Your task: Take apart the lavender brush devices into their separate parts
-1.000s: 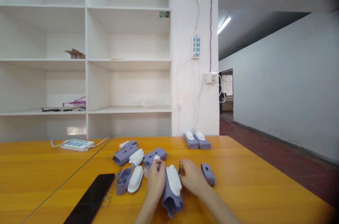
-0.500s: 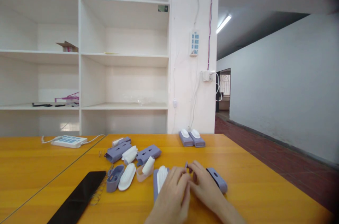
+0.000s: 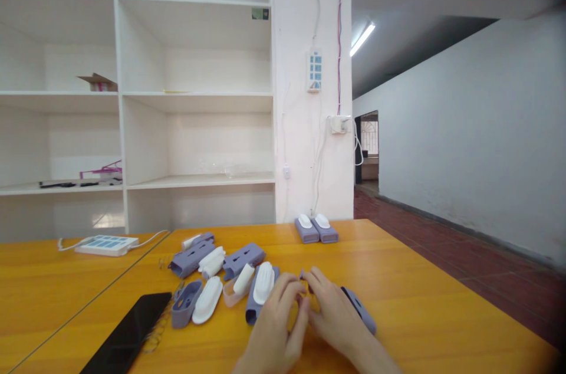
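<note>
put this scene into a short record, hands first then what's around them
left hand: fingers bent, hold unclear
right hand: small purple piece at the fingertips, grip unclear
beside left hand: purple case with white pad on top
beside right hand: purple cap
far edge of table: two purple cases with white pads
person's left: flat black panel, white power strip

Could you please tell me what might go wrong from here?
The small purple part at the right hand could slip away, since it is tiny and mostly hidden there. The left hand is close beside the purple housing, so a sideways move might knock it or the white oval piece on top. The separate purple piece near the right wrist might get nudged too.
</note>
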`<move>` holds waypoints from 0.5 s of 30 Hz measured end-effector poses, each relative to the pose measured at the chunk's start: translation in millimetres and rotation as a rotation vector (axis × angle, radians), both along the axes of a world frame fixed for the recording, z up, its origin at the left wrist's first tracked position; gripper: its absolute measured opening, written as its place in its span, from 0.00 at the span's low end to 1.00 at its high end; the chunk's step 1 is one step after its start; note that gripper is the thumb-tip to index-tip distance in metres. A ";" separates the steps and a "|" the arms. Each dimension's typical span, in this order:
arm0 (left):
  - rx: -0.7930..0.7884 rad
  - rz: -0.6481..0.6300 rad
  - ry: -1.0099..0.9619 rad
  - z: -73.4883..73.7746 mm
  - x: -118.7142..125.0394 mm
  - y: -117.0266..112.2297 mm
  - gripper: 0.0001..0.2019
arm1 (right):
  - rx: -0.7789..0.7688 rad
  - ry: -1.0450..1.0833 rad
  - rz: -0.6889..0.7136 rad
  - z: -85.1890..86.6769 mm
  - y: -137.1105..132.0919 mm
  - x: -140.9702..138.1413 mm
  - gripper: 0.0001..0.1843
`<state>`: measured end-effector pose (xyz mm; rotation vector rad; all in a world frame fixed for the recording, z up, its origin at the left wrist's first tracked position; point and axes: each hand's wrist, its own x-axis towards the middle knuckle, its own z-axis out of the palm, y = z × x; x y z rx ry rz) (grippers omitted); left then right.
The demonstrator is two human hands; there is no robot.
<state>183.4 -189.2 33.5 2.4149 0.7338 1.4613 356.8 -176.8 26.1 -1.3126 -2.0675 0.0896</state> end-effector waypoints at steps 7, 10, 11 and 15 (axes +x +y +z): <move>-0.517 0.075 -0.390 -14.6 11.8 16.0 0.19 | 0.125 -0.072 0.074 1.0 -0.8 1.4 0.17; -0.690 -0.043 -0.474 -20.6 6.2 28.7 0.27 | 0.105 -0.062 0.077 -2.2 -1.6 0.9 0.18; -0.716 -0.091 -0.491 -20.8 4.3 31.7 0.30 | 0.096 -0.046 0.082 -2.3 -2.5 0.2 0.19; -0.752 -0.178 -0.531 -15.8 -1.8 37.0 0.33 | 0.047 0.057 0.135 1.9 -6.5 -4.0 0.18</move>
